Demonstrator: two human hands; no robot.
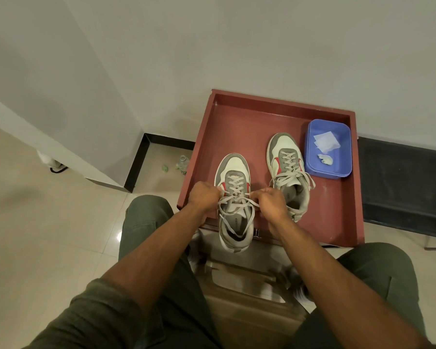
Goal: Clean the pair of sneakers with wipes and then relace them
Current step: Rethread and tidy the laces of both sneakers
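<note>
Near shoe sits at the front edge of the red tray, heel overhanging that edge toward the person. Its lace is threaded up through the eyelets, with both ends drawn out sideways at the top. Left hand is curled, pinching the lace end on the shoe's left; right hand is curled likewise on the right end. Second shoe stands deeper in the tray, to the right, laced, ends hanging loose. Blue tub, just beside that shoe at the tray's right wall, holds wipes.

Risks, as judged:
- Uneven pull could leave one end short for tying
- A hard tug could drag the overhanging shoe off the tray's front edge
- Loose lower crossings may stay slack if only the top is tightened
</note>
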